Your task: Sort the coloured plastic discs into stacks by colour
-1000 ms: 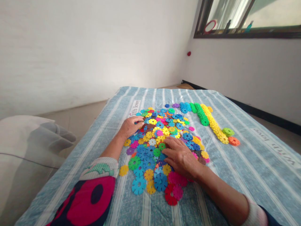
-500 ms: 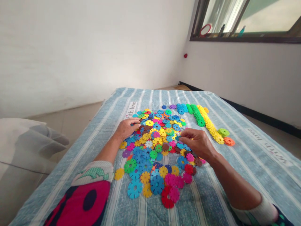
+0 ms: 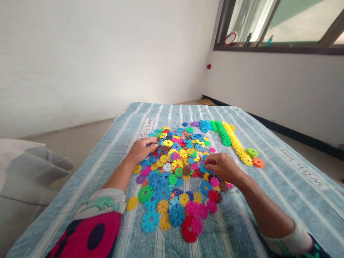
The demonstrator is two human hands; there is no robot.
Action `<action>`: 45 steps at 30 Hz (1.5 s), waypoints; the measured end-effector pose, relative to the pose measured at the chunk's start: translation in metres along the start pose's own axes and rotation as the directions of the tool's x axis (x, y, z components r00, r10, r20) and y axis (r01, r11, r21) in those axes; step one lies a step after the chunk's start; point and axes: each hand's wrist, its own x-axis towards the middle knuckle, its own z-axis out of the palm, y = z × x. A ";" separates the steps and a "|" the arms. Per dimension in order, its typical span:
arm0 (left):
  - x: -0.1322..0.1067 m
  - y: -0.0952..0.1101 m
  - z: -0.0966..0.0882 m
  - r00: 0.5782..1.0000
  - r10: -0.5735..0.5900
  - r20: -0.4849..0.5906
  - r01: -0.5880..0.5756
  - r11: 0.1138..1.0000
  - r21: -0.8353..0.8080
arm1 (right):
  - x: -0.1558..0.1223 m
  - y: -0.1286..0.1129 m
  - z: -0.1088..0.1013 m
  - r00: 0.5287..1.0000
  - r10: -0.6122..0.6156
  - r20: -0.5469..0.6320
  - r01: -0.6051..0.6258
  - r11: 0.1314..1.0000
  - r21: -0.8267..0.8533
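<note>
A pile of flat snowflake-shaped plastic discs [image 3: 174, 168] in many colours lies spread on a blue-and-white striped mattress [image 3: 268, 200]. My left hand [image 3: 142, 149] rests on the pile's left edge, fingers curled over the discs. My right hand [image 3: 221, 166] hovers at the pile's right side, fingers pinched together on a small blue disc [image 3: 203, 167]. Beyond the pile, a row of joined discs [image 3: 231, 139] runs from blue through green to yellow, with a green disc [image 3: 252, 152] and an orange disc [image 3: 258, 162] at its near end.
A grey-white pillow [image 3: 29, 172] lies at the left beside the mattress. White walls stand behind and to the right, with a dark-framed window [image 3: 276, 25] at the upper right. Bare floor shows past the mattress's left edge.
My right hand lifted off the pile's near middle, moved right and up, and closed into a pinch on a disc. My left hand stayed on the pile's left edge.
</note>
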 end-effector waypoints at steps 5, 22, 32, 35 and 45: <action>0.000 0.001 0.000 1.000 -0.002 0.005 0.002 1.000 -0.002 | 0.000 -0.003 0.003 0.998 -0.053 0.034 0.057 0.992 -0.115; -0.002 0.005 -0.002 1.000 -0.003 0.009 0.003 1.000 0.009 | 0.001 -0.012 -0.004 0.974 -0.011 0.228 0.107 0.905 -0.411; -0.001 0.005 -0.002 1.000 -0.004 0.010 0.003 1.000 0.028 | 0.002 -0.012 -0.006 0.976 0.021 0.216 0.048 0.950 -0.308; 0.000 0.004 -0.001 1.000 0.005 0.012 -0.006 1.000 0.026 | 0.002 -0.009 -0.005 0.982 0.033 0.184 0.004 0.981 -0.195; -0.001 0.006 -0.003 1.000 -0.005 0.016 0.005 1.000 0.018 | 0.002 -0.002 -0.004 0.991 0.000 0.130 -0.007 0.999 0.051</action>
